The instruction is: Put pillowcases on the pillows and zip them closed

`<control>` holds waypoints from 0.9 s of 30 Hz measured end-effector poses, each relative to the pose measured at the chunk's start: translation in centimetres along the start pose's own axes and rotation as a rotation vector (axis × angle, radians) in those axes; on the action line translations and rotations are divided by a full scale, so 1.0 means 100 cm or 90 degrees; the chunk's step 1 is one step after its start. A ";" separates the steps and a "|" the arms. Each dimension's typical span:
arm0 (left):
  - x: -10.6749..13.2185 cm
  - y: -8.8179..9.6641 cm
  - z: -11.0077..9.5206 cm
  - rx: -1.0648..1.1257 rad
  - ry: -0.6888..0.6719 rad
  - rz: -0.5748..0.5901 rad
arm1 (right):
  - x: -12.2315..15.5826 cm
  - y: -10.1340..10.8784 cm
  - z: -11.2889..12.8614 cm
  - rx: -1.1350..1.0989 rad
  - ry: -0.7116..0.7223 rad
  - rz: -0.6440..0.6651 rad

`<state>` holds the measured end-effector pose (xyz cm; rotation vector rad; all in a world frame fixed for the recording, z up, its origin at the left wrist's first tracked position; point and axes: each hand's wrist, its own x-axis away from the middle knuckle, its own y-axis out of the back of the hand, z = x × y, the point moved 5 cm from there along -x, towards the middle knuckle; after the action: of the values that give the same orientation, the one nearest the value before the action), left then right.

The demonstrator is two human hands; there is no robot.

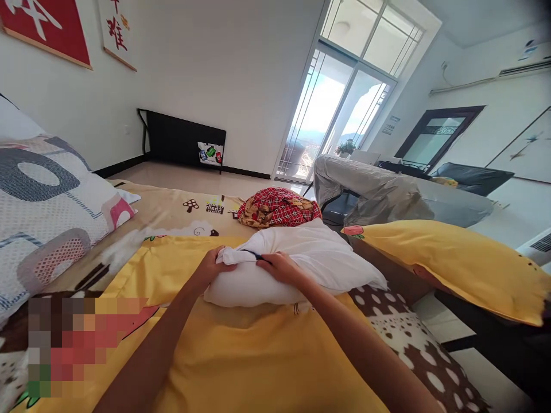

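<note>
- On the yellow cloth [267, 355], in the head view, lies the white pillow [331, 261], its near edge toward the person and its right corner out over the brown-and-white blanket [426, 344].
- The left hand [212, 267] is closed on a bunched fold at the pillow's left end, with the thumb on the near side.
- The right hand [282, 268] has its thumb and forefinger drawn together at a dark strip [253, 253] along the upper edge; the other fingers curl over the white fabric. Whether the strip is a zip or a plain band is too small to tell.
- For good handling, the left hand should anchor the fold firmly while the right hand works along the edge, the fabric between them held straight so that nothing puckers or catches.
- A light pinch seems better than a hard tug, since the filling looks soft and could bulge into the seam; pressing it down and away from the edge would help.
- Beyond the pillow sits a red checked bundle [279, 207]; to the right is a yellow pillow [451, 264], and to the left a patterned pillow [55, 206].
</note>
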<state>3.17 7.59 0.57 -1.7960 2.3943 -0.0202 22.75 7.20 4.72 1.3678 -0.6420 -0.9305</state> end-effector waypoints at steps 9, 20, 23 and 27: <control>-0.001 0.003 0.004 -0.008 -0.061 0.056 | -0.007 0.005 -0.008 -0.049 0.137 -0.192; 0.009 -0.007 -0.016 -0.108 -0.052 0.077 | 0.004 -0.008 -0.002 -0.064 0.084 -0.169; 0.012 -0.011 -0.027 -0.129 -0.079 0.066 | 0.012 -0.010 -0.003 -0.026 0.085 -0.210; 0.024 -0.018 -0.055 -0.057 -0.128 0.089 | 0.024 -0.001 -0.016 0.035 0.123 -0.253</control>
<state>3.54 4.32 5.91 -1.5758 2.4022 0.2733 25.33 6.01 4.06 1.6461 -0.2519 -1.0817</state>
